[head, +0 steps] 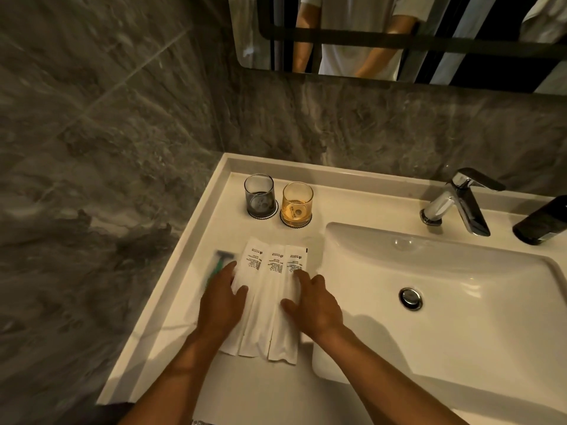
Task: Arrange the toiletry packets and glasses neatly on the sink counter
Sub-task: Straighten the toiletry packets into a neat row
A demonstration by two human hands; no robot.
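3 white toiletry packets [266,299] lie side by side on the white table [196,240], left of the sink basin [460,302], long edges touching or slightly overlapping, printed ends pointing toward the wall. The left hand [221,302] rests flat on the leftmost packet, fingers [228,269] spread and extended, gripping nothing. The right hand [316,302] rests flat on the rightmost packet, fingers [302,276] likewise spread, pressing down rather than closed around anything. A green razor [219,265], blurred, lies just beside the leftmost packet, partly under the left hand's outer edge.

2 glasses stand upright behind the packets, near the back rim: a grey glass [260,194] to the left and an amber glass [297,204] to the right, each on a round coaster, just beside one another but apart. A chrome faucet [460,200] stands behind the basin, with a dark bottle [543,220] at its right. A mirror [399,35] above reflects a person's torso.
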